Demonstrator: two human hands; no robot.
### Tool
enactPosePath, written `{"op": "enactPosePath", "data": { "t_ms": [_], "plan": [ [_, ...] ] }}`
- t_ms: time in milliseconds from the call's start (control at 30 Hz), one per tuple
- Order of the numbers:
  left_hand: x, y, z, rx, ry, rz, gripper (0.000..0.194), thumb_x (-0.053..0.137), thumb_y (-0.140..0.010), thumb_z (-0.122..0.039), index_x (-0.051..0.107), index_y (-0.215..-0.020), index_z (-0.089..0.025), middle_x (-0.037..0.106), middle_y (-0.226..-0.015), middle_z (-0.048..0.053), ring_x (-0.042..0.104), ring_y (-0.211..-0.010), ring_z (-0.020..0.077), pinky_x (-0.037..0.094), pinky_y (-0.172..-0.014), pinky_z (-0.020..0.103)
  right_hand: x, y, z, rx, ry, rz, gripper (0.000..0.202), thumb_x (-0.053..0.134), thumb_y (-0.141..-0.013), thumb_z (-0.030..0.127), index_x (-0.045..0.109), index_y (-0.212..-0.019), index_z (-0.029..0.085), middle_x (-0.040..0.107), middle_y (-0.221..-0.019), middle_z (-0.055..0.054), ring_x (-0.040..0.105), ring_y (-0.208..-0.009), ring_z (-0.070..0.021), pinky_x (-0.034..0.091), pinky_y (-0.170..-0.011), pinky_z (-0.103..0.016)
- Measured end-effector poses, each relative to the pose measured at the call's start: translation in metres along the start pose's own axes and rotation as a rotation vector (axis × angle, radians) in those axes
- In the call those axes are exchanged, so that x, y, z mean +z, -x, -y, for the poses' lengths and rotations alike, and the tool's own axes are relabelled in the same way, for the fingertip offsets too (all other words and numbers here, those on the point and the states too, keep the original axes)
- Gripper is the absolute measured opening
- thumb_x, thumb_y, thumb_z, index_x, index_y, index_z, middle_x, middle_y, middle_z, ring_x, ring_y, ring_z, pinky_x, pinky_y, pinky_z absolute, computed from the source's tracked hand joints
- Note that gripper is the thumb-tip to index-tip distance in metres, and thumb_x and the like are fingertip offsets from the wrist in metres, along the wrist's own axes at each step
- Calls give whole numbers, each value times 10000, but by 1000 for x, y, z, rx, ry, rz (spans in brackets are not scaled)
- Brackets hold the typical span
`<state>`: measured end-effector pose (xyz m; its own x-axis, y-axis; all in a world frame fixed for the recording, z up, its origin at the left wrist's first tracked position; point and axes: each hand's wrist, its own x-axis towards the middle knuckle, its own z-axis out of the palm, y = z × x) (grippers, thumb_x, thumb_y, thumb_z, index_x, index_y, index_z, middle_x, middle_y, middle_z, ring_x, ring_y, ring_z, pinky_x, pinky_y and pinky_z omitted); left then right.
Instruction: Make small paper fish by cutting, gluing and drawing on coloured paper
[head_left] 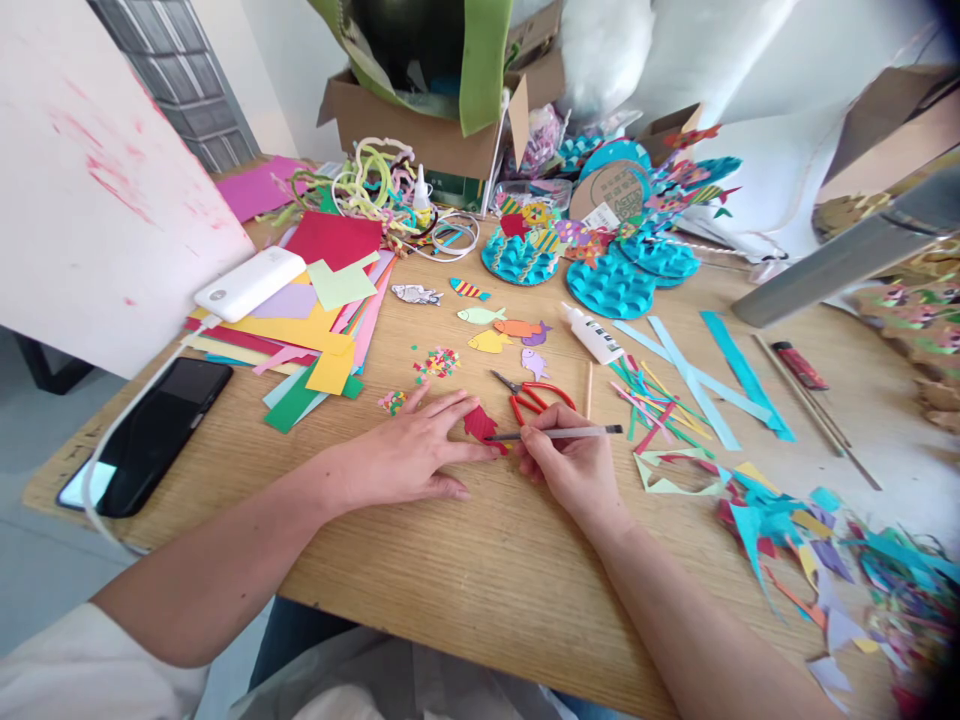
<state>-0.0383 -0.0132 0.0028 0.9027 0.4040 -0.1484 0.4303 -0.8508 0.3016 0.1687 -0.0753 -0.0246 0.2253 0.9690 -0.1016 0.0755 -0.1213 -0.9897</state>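
Red paper forms the small cut-out (478, 424) lying flat on the wooden worktop (420, 570), between the two hands. Its colour is a deep, even crimson, and its outline looks fish-like, with a jagged edge along the top; faint darker lines seem to run over it, though they are too small to read clearly. Part of its lower side is hidden by fingers and pen.

The left hand (416, 445) is spread flat, palm down, gripping nothing, its fingertips against the cut-out's left side. The right hand (571, 465) is closed around a slim grey pen (585, 432), whose dark tip is at the red paper; whether it touches cannot be told. Just beyond lie red-handled scissors (534, 402) and a lavender paper fish (534, 363).
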Motion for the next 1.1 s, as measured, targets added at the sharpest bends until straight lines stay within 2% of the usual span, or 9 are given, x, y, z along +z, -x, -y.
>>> {"op": "enactPosePath", "data": {
  "t_ms": [367,700,1100],
  "plan": [
    [0,1,0,8,-2,-13,562,625,-877,-485,485,-1414,-391,279,-1598,140,203,-1492,328,157,-1164,569,-1,0,-1,6,4,7,281,745,-722,400,543,-657,215,610,-483,9,540,-355,-123,405,-340,-209],
    [1,0,0,-8,-2,7,571,610,-881,-500,466,-1424,-402,254,-1601,168,174,-1499,329,158,-1157,588,-1,1,0,19,21,18,217,712,-719,339,545,-663,211,621,-482,9,535,-353,-116,415,-348,-202],
    [3,1,1,10,-1,-34,566,635,-869,-486,493,-1408,-390,279,-1598,138,209,-1488,335,131,-1166,578,0,1,3,-1,10,17,353,741,-727,515,538,-657,235,622,-518,-2,545,-378,-144,418,-353,-249]
  ]
}}
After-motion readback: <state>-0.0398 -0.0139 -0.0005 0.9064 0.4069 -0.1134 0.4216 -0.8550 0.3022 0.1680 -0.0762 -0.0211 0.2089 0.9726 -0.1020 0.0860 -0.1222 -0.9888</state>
